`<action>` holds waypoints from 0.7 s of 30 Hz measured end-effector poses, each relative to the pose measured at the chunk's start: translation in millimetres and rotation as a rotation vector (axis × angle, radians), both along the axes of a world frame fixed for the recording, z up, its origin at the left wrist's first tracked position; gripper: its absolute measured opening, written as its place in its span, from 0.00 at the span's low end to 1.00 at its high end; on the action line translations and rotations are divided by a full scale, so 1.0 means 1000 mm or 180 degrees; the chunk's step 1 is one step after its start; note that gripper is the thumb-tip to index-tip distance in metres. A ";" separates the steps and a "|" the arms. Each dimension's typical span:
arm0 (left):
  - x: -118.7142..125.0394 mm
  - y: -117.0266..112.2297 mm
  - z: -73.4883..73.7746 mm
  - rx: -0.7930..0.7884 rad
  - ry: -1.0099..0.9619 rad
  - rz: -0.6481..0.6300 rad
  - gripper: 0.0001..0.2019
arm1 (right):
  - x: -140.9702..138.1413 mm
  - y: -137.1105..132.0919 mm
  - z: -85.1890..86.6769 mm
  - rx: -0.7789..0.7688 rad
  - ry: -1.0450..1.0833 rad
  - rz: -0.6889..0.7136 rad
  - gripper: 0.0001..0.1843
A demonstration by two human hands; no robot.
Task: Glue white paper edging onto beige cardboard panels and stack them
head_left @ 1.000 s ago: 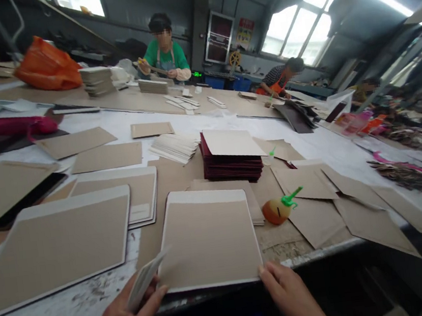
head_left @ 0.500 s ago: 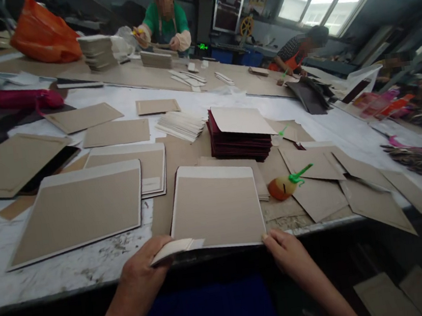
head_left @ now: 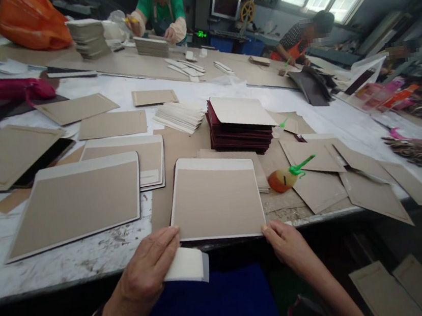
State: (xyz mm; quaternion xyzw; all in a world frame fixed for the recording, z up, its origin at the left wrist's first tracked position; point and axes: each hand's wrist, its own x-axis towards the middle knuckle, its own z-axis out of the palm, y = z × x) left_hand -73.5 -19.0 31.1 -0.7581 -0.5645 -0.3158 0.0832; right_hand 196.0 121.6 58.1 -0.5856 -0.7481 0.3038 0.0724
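Note:
A beige panel with a white band along its far side (head_left: 216,198) lies at the table's front edge. My right hand (head_left: 282,239) pinches its near right corner. At the near left corner the fingertips of my left hand (head_left: 149,268) touch the panel. That same hand is closed around a small stack of pale strips (head_left: 185,264), which stick out below the table edge; their other end is hidden in the palm. Just right of the panel stands an orange glue bottle with a green nozzle (head_left: 285,179). Behind it rises a stack of dark red panels (head_left: 239,123).
To the left lie a larger beige panel (head_left: 77,200) and a smaller panel pile (head_left: 153,157). Loose beige sheets (head_left: 318,191) spread to the right, some overhanging the edge. White strips (head_left: 179,117) are fanned out behind. Across the table, a person in green (head_left: 162,10) handles strips.
My left hand has swung the pale strips off the panel's near edge to below it, and its fingers now lie flatter at the corner. My right hand keeps its pinch.

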 end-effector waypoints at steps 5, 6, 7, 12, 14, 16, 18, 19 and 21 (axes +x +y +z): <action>0.000 -0.003 -0.012 -0.0231 0.0032 -0.0080 0.25 | 0.001 -0.002 -0.001 -0.0040 0.0022 -0.0004 0.18; 0.000 -0.003 -0.013 -0.0248 0.0030 -0.0072 0.26 | 0.001 -0.002 -0.002 -0.0041 0.0023 0.0001 0.18; 0.000 -0.003 -0.013 -0.0265 0.0023 -0.0068 0.27 | 0.001 -0.002 -0.002 -0.0046 0.0016 0.0008 0.18; 0.002 -0.002 -0.009 -0.0299 0.0008 -0.0076 0.32 | 0.002 -0.002 -0.003 0.0066 -0.0099 0.0067 0.18; 0.002 -0.002 -0.008 -0.0280 -0.0004 -0.0072 0.32 | 0.002 -0.002 -0.003 0.0088 -0.0143 0.0082 0.18; 0.003 -0.002 -0.007 -0.0254 -0.0004 -0.0077 0.32 | 0.002 -0.002 -0.003 0.0073 -0.0167 0.0076 0.18; 0.004 -0.002 -0.007 -0.0222 0.0010 -0.0079 0.31 | 0.002 -0.003 -0.003 0.0102 -0.0156 0.0073 0.18; 0.005 -0.002 -0.007 -0.0208 0.0020 -0.0076 0.31 | 0.002 -0.003 -0.003 0.0130 -0.0148 0.0075 0.18; 0.006 -0.002 -0.007 -0.0208 0.0038 -0.0060 0.30 | 0.002 -0.003 -0.003 0.0164 -0.0136 0.0081 0.18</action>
